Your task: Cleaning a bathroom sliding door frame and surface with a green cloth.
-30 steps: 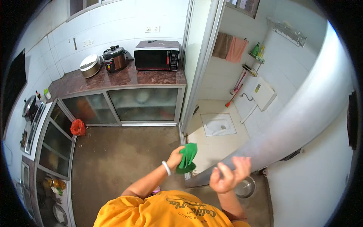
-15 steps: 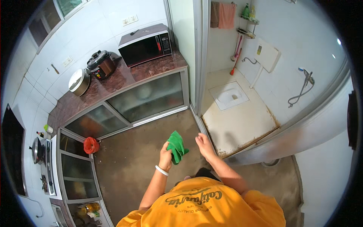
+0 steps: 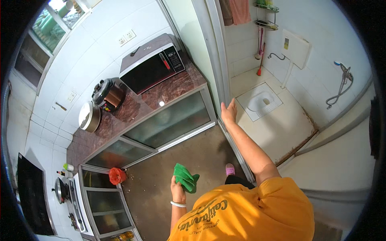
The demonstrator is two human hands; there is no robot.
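My left hand [image 3: 177,190] is closed on a crumpled green cloth [image 3: 186,178] and holds it low in front of my body, above the brown kitchen floor [image 3: 161,180]. A white bangle sits on that wrist. My right hand [image 3: 229,112] is stretched forward with its fingers apart, reaching to the grey door frame [image 3: 217,60] at the bathroom entrance; whether it touches the frame I cannot tell. It holds nothing. My yellow shirt fills the lower edge of the view.
A microwave [image 3: 152,66], a rice cooker [image 3: 106,94] and a metal pot [image 3: 89,116] stand on the brown counter [image 3: 169,90] above glass-fronted cabinets. A red bag [image 3: 117,175] hangs by the cabinets. The bathroom has a squat toilet [image 3: 261,101] and an open door [image 3: 341,160].
The view has swung toward the kitchen. My right hand moved away from the cloth and forward to the door frame, my arm now outstretched. My left hand keeps the green cloth.
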